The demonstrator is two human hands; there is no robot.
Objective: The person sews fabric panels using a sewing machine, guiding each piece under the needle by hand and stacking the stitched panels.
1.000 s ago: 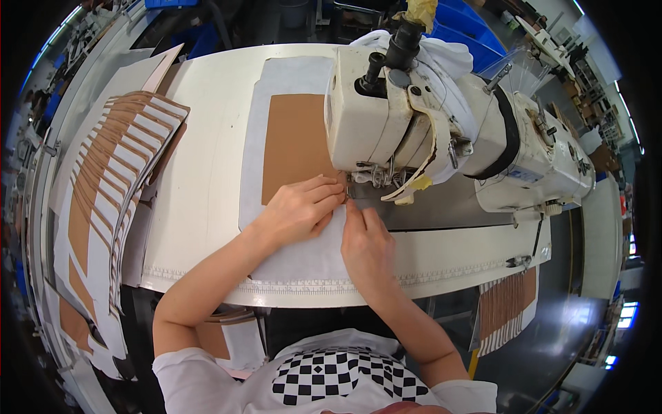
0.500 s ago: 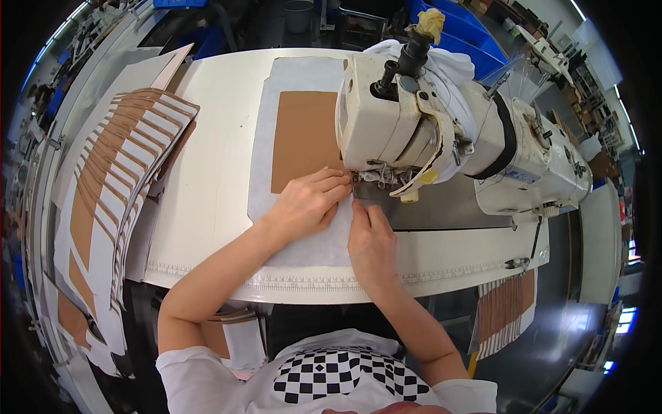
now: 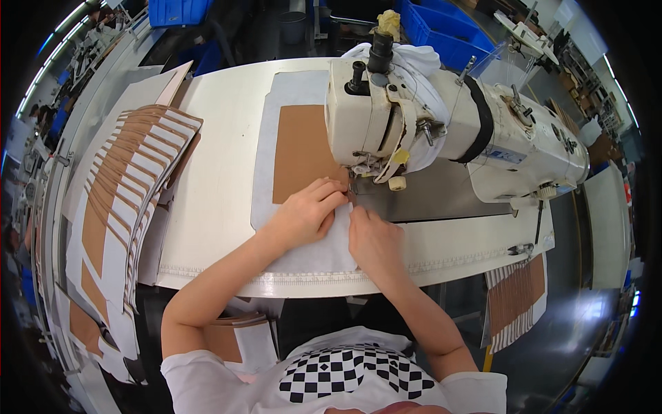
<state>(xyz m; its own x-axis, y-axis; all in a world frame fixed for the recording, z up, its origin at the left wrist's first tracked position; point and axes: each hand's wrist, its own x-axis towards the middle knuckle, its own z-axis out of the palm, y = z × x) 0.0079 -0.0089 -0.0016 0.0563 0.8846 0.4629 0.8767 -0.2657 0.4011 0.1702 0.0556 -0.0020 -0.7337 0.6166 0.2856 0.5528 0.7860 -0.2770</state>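
Observation:
A flat panel of brown material on a larger white backing sheet lies on the table under the head of a white sewing machine. My left hand rests on the panel, its fingers laid on the brown part beside the needle area and the thumb apart. Close by on the right, my right hand has its fingers curled, pinching the sheet's right edge just in front of the machine head. The needle and the very fingertips are partly hidden.
A fanned stack of brown and white panels stands left of the table. More striped brown pieces hang at the right front edge. Tweezers or snips lie at the right corner. Blue bins stand behind the machine.
The view has shifted slightly. My right hand's fingers have curled in more at the sheet's edge. My left hand stays on the panel.

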